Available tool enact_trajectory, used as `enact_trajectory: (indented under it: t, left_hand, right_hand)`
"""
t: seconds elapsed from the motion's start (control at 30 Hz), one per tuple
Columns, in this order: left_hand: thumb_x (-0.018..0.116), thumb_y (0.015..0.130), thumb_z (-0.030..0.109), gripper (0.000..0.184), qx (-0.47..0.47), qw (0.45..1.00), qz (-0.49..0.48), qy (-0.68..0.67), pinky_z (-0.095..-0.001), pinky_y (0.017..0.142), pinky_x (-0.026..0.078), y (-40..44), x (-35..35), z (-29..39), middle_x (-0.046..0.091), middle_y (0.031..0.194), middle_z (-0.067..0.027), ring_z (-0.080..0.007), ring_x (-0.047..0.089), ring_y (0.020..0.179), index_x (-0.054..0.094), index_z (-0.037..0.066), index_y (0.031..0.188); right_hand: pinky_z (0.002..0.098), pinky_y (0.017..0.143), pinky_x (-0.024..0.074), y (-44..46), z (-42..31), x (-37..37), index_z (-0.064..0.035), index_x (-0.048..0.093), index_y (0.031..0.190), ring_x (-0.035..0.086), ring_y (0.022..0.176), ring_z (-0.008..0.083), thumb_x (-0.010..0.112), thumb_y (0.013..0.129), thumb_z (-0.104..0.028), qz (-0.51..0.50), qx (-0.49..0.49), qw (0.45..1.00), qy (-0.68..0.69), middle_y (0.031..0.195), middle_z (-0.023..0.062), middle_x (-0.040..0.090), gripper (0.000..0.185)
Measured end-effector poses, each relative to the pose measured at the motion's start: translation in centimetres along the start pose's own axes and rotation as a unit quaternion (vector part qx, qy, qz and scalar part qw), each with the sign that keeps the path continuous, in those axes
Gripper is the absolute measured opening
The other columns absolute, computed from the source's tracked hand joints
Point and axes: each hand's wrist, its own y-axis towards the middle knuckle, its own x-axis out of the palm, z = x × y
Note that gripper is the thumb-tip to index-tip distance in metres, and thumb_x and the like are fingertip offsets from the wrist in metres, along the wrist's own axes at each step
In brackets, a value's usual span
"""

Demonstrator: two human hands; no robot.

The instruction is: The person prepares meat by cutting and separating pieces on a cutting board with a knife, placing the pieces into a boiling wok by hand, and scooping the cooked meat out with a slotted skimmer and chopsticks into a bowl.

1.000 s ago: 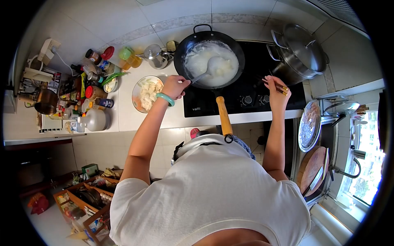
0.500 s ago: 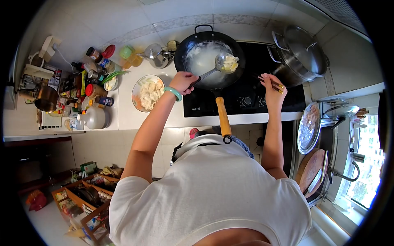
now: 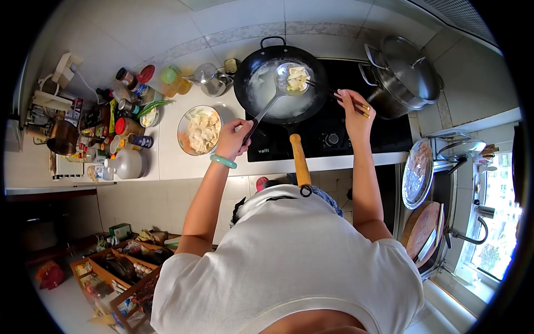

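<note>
My left hand (image 3: 233,138) is closed round the dark handle of a skimmer ladle (image 3: 266,109). In its bowl, held over the wok (image 3: 317,83), lie pale yellowish pieces of food (image 3: 297,78). Whitish, cloudy liquid (image 3: 262,89) fills the wok. With my right hand (image 3: 356,113) I grip a pair of dark chopsticks (image 3: 328,91) with gold-coloured ends; their tips reach the food at the ladle's right edge. Left of the stove, a bowl (image 3: 182,131) holds more pale, lumpy pieces. The wok's wooden handle (image 3: 300,161) points toward my body.
A lidded steel pot (image 3: 403,75) stands at the stove's right. Behind the bowl is a metal kettle (image 3: 211,80). Jars and bottles (image 3: 129,127) crowd the counter's left part. A foil-like oval tray (image 3: 418,173) and a round wooden board (image 3: 421,231) stand by the sink at right.
The ladle has shifted left over the wok, its handle now steeper, and my left hand has come down and left. My right hand has moved left, bringing the chopsticks to the food.
</note>
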Motion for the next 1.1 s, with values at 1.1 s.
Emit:
enact_trajectory:
  t: [1.1]
  left_hand:
    - [0.060,0.089,0.024,0.021,-0.024,0.998,0.023,-0.055,-0.0187,0.029,0.015,-4.6,-2.7,-1.0,0.048,0.052,-0.0030,-0.0038,0.031,0.033,0.050,0.010,0.077]
  right_hand:
    - [0.0215,0.065,0.0527,0.8,1.5,4.7,0.0054,0.065,0.090,0.063,0.071,0.0085,0.064,0.084,-0.006,-0.130,-0.057,0.987,-0.077,0.075,0.0076,0.067,0.013]
